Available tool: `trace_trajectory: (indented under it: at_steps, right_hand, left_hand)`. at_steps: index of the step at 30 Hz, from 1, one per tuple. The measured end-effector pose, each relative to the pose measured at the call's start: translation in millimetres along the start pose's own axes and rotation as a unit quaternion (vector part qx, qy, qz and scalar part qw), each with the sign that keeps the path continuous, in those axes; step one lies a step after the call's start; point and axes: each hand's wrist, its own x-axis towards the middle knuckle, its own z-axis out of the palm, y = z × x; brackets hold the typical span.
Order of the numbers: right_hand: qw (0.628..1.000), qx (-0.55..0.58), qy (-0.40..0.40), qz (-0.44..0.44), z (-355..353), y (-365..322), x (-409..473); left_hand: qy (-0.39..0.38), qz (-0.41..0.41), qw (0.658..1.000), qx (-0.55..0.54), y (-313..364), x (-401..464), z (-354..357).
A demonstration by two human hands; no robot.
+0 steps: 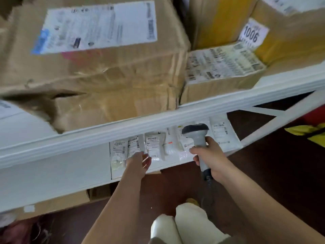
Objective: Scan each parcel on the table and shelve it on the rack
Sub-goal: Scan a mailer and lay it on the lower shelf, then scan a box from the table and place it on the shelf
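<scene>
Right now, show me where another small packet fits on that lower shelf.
Bare white board lies left of the left hand, beyond the packet row's left end. The stretch from that hand to the scanner in the right hand is packed. The upper shelf is crowded with boxes.

I saw both bare arms reach up from the bottom toward 12 o'clock. The left hand (139, 162) was at the end of a straight arm, its back turned to me and its fingers loose and pointing forward, gripping nothing. At its 3 o'clock, the right hand (210, 160) was curled tight around the scanner (197, 138) handle, with the thumb on the far side.
</scene>
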Motion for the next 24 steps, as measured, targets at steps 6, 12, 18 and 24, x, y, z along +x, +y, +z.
trace_trajectory:
  at_steps: [6,12,18,24]
  right_hand:
    - [0.995,0.075,0.071,0.012,-69.4,-25.4,-81.7]
    - [0.964,0.182,0.193,-0.014,-151.1,-21.9,-162.8]
    - [0.918,0.267,0.291,-0.032,-249.0,3.2,-235.7]
    - [0.855,0.365,0.368,-0.039,-361.1,40.3,-260.2]
  left_hand:
    - [-0.125,-0.03,0.983,0.135,-17.1,-120.4,74.6]
    - [-0.204,-0.005,0.937,0.284,-54.9,-210.5,136.5]
    - [-0.279,0.012,0.865,0.416,-113.8,-291.0,208.1]
    - [-0.339,0.035,0.804,0.488,-198.8,-363.0,308.5]
